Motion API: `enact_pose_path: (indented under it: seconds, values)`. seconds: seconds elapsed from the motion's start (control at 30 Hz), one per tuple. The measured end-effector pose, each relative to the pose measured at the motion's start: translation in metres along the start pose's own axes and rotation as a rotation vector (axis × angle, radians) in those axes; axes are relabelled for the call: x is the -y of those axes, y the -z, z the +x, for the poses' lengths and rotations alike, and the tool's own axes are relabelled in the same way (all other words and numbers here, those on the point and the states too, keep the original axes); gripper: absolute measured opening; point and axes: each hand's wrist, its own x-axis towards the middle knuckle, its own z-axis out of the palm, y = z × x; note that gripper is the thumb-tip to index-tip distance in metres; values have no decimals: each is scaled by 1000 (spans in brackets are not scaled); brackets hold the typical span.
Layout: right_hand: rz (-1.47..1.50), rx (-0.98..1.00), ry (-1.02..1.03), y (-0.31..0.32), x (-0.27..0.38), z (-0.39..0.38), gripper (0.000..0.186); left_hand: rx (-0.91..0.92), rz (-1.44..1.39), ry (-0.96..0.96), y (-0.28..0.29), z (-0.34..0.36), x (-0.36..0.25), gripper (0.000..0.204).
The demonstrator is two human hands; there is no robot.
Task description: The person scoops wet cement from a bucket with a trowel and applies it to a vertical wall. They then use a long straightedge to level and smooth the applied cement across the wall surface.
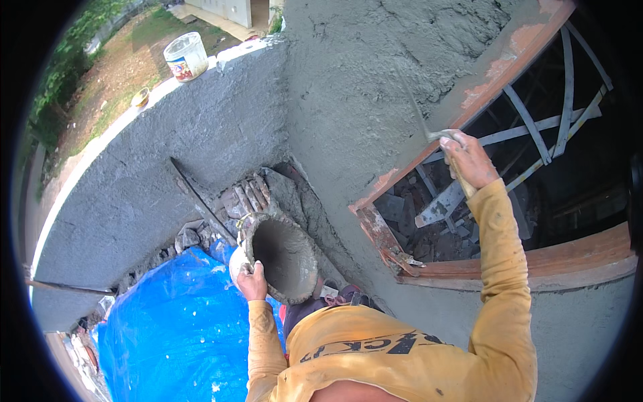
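Observation:
My left hand is closed on the near left rim of a cement-crusted bucket. The bucket's mouth faces up toward me, and its grey inner wall shows. Up to the right, my right hand grips a trowel by its handle. Its thin blade is seen almost edge-on, lying along the wet grey plaster wall. That hand is beside the reddish wooden window frame. Whether the blade presses on the plaster I cannot tell.
A blue tarp covers the lower left. A dark bar leans on the low plastered wall. On its top stands a whitish tub. Rubble lies along the wall's foot. Metal bars cross the window opening.

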Motion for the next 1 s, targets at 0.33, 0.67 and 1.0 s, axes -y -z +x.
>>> enact_pose_path:
  seconds: [0.33, 0.67, 1.0]
  values:
    - [56, 782, -351, -170, -71, -84, 49, 97, -289, 87, 40, 12, -51, 6]
    - [-705, 597, 476, -274, -75, -85, 27, 355, -373, -37, 27, 36, -135, 8]
    - [-752, 385, 391, -267, -106, -65, 29, 417, -265, -120, -11, 31, -164, 5]
